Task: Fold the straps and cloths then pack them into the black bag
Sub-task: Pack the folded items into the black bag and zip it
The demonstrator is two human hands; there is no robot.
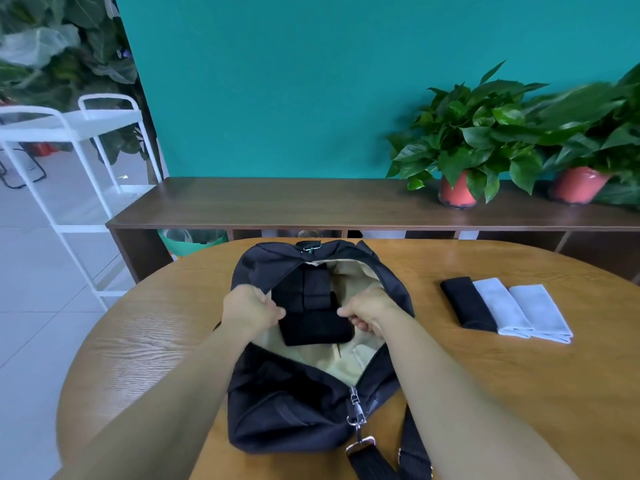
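Nearest the camera, the bag's shoulder strap point(381, 462) runs off the bottom edge, clipped by a metal hook just below the zip pull point(354, 408). The bag point(287, 410) is black and soft, lying lengthwise in the middle of the round wooden table point(138, 341). Its zip is undone and its mouth is spread wide, showing a pale beige lining.

The left hand point(249, 310) is curled over the left rim of the opening and grips it. The right hand point(367, 315) grips the right rim the same way, so the mouth is held apart between them.

Inside, between the two hands, lie the folded straps point(313, 329). They are black: a flat bundle lies crosswise, and a narrower mesh-textured one point(313, 287) sits just behind it, toward the far end of the bag.

To the right on the table, well apart from the bag, three folded cloths lie side by side and touching: a black cloth point(467, 303), then two white cloths point(500, 306) point(540, 313).

Beyond the table stands a dark wooden shelf point(277, 202) with two plants point(464, 140) point(585, 133) in red pots against a teal wall point(277, 81). A white cart point(86, 133) stands far left.
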